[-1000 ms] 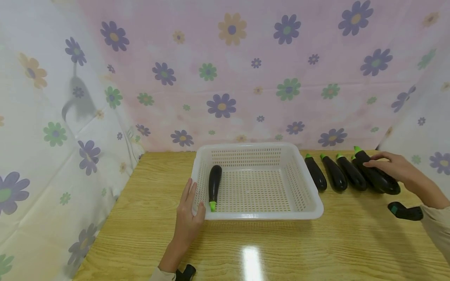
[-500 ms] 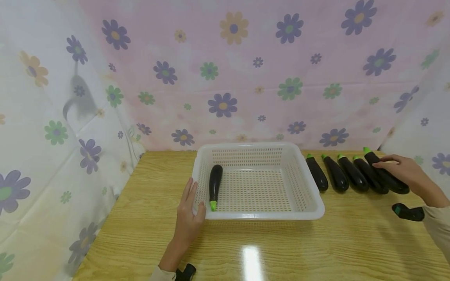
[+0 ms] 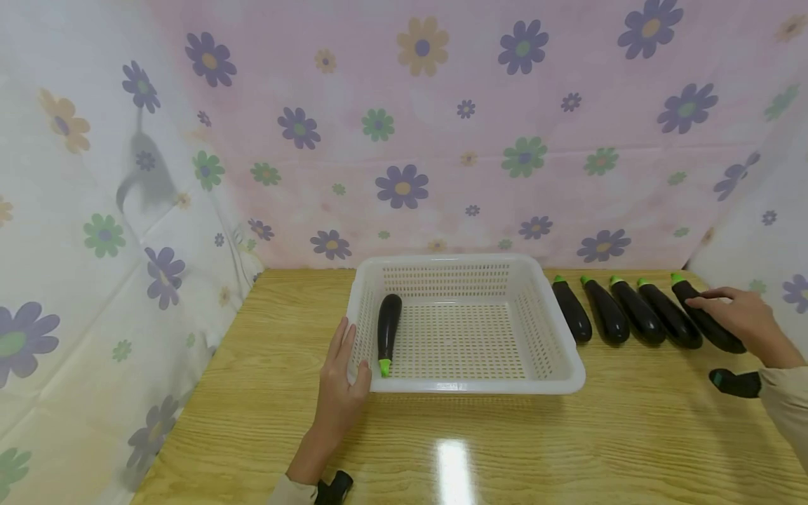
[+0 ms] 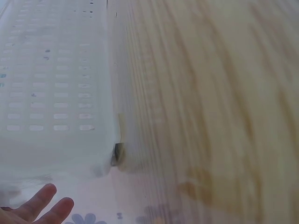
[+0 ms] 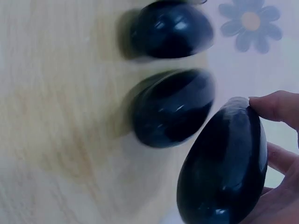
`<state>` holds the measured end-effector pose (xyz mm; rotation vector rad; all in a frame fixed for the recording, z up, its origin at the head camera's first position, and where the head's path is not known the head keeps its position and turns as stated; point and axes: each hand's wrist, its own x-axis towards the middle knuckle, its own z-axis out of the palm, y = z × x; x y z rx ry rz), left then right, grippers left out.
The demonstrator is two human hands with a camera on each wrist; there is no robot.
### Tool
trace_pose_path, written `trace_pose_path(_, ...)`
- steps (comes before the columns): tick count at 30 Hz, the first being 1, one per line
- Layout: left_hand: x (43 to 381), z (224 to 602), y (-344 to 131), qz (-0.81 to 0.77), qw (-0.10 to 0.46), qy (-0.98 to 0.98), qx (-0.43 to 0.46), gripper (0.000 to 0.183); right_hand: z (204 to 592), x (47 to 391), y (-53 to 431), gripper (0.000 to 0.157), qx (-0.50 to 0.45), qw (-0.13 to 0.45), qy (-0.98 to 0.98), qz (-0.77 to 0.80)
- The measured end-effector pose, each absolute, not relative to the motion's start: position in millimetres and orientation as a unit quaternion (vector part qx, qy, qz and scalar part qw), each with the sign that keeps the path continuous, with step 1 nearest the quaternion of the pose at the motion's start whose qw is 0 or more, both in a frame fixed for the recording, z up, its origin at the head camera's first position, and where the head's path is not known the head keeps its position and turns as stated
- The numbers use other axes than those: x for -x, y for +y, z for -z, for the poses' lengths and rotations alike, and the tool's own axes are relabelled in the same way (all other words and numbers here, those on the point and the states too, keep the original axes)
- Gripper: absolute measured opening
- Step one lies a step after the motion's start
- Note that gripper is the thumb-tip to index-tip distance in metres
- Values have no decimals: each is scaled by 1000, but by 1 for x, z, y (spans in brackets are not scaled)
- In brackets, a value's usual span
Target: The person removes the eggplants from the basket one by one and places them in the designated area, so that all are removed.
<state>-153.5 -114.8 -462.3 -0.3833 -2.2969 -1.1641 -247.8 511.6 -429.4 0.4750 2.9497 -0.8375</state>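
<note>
A white perforated plastic basket (image 3: 475, 386) stands on the table with one eggplant (image 3: 389, 326) lying along its left side, green stem toward the near edge. My left hand (image 3: 341, 393) rests against the basket's front-left corner, its fingers straight along the left rim and its thumb at the front. In the left wrist view, two fingertips (image 4: 60, 211) show beside the basket wall. At the far right, my right hand (image 3: 745, 319) grips the last eggplant (image 3: 710, 319) of a row, thumb on one side and fingers on the other, as the right wrist view shows.
Several more eggplants (image 3: 637, 312) lie side by side right of the basket, stems toward the back. A flowered cloth (image 3: 454, 140) hangs behind the wooden table (image 3: 252, 365) and on both sides. A dark strap piece (image 3: 735, 384) sits at my right wrist.
My right hand has moved the gripped eggplant rightward and down, off the neighbouring eggplant, to the row's right end. The left hand and basket stay put; the view shifts slightly.
</note>
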Motion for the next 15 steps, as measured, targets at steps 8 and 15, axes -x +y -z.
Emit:
trace_pose_path(8,152,460,-114,426,259,-857,133,59,447,247,527,76,-173,-5,951,257)
trace_pose_path(15,152,459,-114,424,260,-858,133,59,458,246,530,76,-173,-7,949,264)
